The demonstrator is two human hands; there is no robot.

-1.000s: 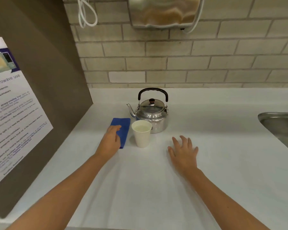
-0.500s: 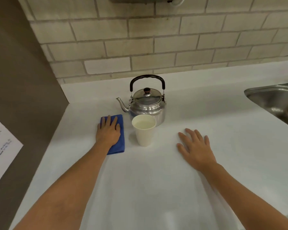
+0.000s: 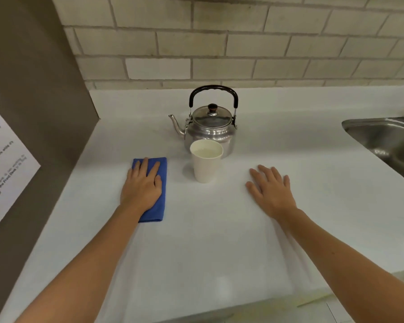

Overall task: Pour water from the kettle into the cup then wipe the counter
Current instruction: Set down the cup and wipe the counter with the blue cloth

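A silver kettle (image 3: 211,127) with a black handle stands upright on the white counter (image 3: 208,241), its spout pointing left. Directly in front of it stands a white paper cup (image 3: 205,166) holding water. Left of the cup lies a folded blue cloth (image 3: 160,203). My left hand (image 3: 142,187) presses flat on the cloth, fingers spread over its far end. My right hand (image 3: 269,191) rests palm down on the bare counter to the right of the cup, holding nothing.
A steel sink (image 3: 387,141) is set into the counter at the right. A dark panel (image 3: 33,113) with a printed notice (image 3: 2,169) walls off the left side. A brick wall (image 3: 219,43) runs behind the kettle. The counter's front edge is near the bottom.
My left hand has slid fully onto the blue cloth and lies flat on it. The camera view shifted downward and closer. My right hand stays flat on the counter.
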